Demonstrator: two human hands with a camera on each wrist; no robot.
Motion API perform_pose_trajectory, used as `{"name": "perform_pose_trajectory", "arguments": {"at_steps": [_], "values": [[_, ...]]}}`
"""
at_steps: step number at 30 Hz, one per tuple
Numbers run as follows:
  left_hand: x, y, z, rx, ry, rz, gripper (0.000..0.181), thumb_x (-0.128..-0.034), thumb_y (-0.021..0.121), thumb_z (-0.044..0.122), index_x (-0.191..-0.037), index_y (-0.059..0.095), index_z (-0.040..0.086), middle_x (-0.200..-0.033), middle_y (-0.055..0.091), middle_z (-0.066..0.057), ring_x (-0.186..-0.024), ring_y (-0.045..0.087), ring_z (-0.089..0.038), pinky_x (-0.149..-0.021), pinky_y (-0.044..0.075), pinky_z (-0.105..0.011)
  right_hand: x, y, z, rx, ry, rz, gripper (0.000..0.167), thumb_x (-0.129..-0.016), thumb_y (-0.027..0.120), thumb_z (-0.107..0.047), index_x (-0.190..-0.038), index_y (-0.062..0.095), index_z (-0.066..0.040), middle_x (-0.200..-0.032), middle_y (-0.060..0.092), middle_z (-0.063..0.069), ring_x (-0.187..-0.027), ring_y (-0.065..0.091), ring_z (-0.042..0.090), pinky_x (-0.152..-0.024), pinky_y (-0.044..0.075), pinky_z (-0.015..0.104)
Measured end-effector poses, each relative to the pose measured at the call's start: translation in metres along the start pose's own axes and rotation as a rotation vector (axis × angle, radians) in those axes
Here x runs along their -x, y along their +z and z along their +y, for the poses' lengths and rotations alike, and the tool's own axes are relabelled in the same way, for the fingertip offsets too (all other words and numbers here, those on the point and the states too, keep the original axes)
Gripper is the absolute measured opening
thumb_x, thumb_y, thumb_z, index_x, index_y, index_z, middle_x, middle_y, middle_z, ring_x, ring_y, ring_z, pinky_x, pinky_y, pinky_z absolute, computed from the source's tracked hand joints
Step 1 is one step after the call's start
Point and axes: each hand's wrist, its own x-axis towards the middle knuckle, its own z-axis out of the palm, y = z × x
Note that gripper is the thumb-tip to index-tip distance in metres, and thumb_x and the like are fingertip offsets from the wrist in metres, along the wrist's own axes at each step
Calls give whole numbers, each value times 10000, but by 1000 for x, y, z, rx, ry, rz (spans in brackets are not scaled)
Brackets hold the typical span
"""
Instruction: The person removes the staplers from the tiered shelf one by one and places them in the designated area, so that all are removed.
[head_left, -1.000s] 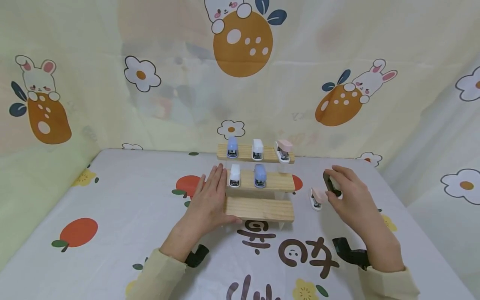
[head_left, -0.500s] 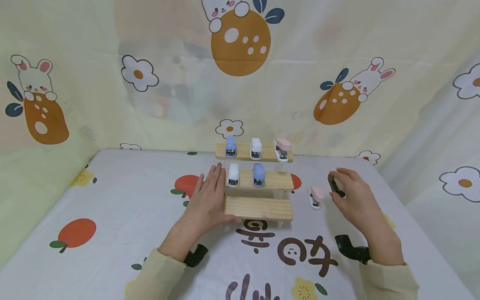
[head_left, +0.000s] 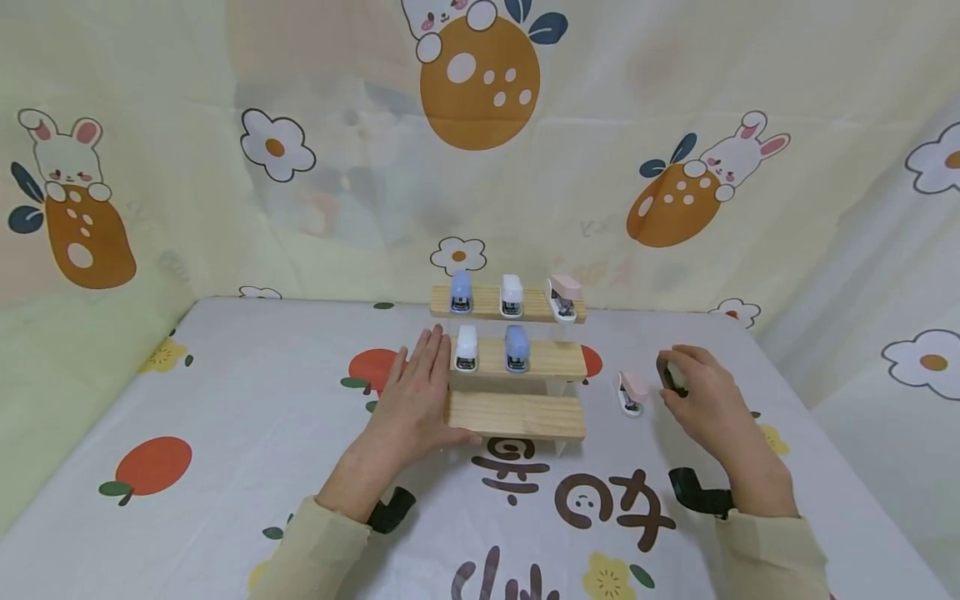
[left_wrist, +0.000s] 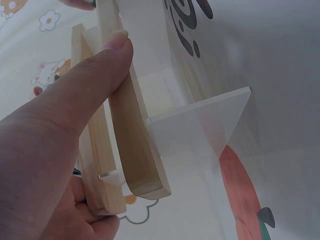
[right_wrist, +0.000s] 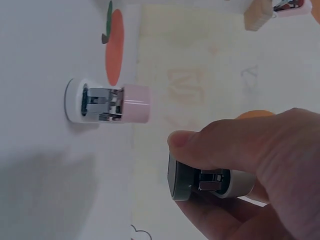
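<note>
My left hand (head_left: 411,404) rests against the left side of a three-tier wooden display stand (head_left: 517,417). Its fingers lie straight along the tier ends, with the thumb on the bottom tier's front edge. To the right, my right hand (head_left: 708,400) pinches a mini stapler (right_wrist: 182,177), dark at one end and pale at the other, above the table. A pink-and-white mini stapler (head_left: 632,393) stands just left of that hand. The middle tier carries a white stapler (head_left: 467,348) and a blue stapler (head_left: 517,348). The bottom tier is bare.
On the top tier stand a blue stapler (head_left: 461,292), a white stapler (head_left: 512,296) and a pink stapler (head_left: 564,297). A printed cloth (head_left: 247,400) covers the table. Behind it hangs a patterned curtain (head_left: 337,208).
My right hand has moved slightly right and away from the pink stapler on the table, still holding the dark one. The left hand keeps its place on the stand.
</note>
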Motion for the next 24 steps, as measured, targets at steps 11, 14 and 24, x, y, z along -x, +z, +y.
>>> {"name": "perform_pose_trajectory", "arguments": {"at_steps": [11,14,24], "values": [[1,0,1,-9,-5,-4,1386,-586,880,621,-1573,142,-12,-1667,123,-156,-1557,99,-292,-1264,114,-498,-6,16,12,17,77,-95,505,-871,666,31,-1344,507,109,-1422,389,374,-1259,419,565,-969,446,675],[1,-1,1,-12,-4,-4,1383,-587,879,623,-1572,144,-13,-1667,124,-156,-1556,103,-295,-1263,116,-500,-8,18,16,18,85,-120,513,-872,669,25,-1348,502,114,-1420,382,381,-1268,405,569,-988,428,677],[1,-1,0,1,3,1,1386,-584,887,612,-1570,145,-19,-1665,129,-163,-1555,103,-300,-1262,115,-506,-12,28,25,17,107,-177,510,-873,669,32,-1346,500,120,-1410,387,380,-1280,396,564,-1033,382,689]]}}
